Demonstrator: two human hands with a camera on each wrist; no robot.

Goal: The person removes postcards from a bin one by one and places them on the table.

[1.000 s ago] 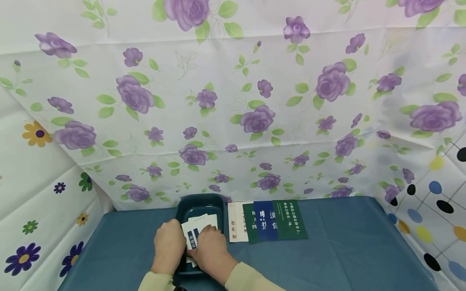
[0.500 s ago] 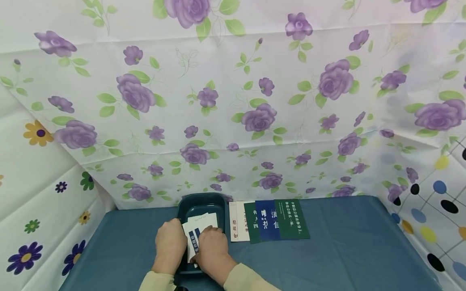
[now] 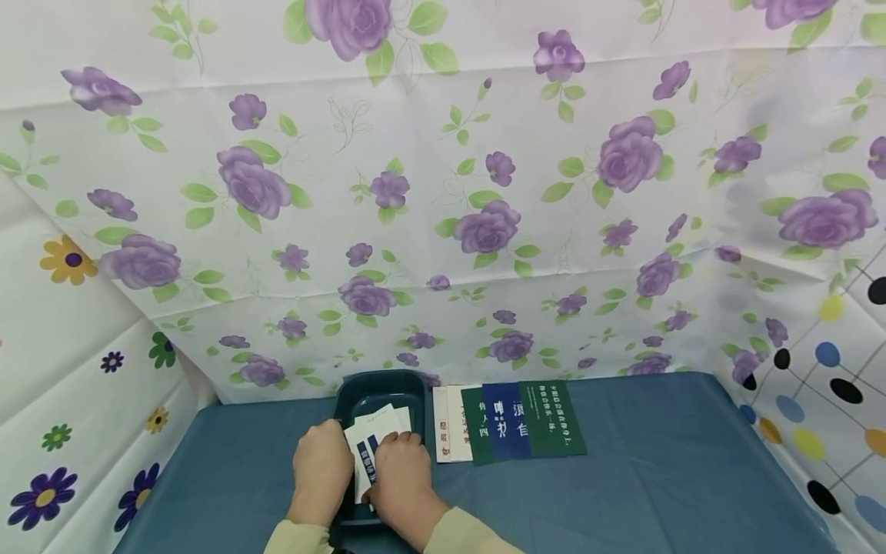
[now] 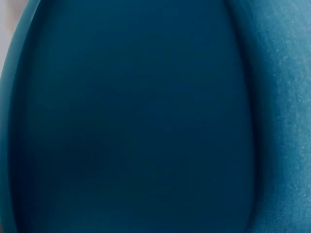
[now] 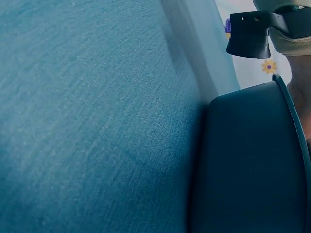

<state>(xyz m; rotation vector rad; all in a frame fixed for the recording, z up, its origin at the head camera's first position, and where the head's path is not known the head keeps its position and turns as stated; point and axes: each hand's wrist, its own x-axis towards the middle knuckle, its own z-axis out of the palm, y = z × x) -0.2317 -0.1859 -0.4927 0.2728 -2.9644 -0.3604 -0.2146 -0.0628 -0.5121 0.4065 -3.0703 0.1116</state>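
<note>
White cards (image 3: 379, 422) with dark blue print lie in a loose, slightly fanned stack inside a dark teal tray (image 3: 381, 377). My right hand (image 3: 403, 477) is over the right side of the stack, its curled fingers and thumb pinching the cards. My left hand (image 3: 321, 465) crosses the tray's left rim and meets the stack's left edge; its fingertips are hidden, so what it grips cannot be told. In the left wrist view only the tray wall (image 4: 136, 116) shows. The right wrist view has the tray's outer side (image 5: 248, 165) and part of the left hand (image 5: 302, 92).
Right of the tray, an overlapping row of printed cards lies on the blue cloth (image 3: 657, 462): pale ones (image 3: 443, 431), green ones (image 3: 557, 423) and a blue one (image 3: 503, 423). A floral sheet (image 3: 415, 231) hangs behind, with patterned sheets at both sides.
The cards' lower edges have shifted and the stack looks more even at the bottom. The right thumb has moved slightly at the lower edge. Both hands otherwise stay in place.
</note>
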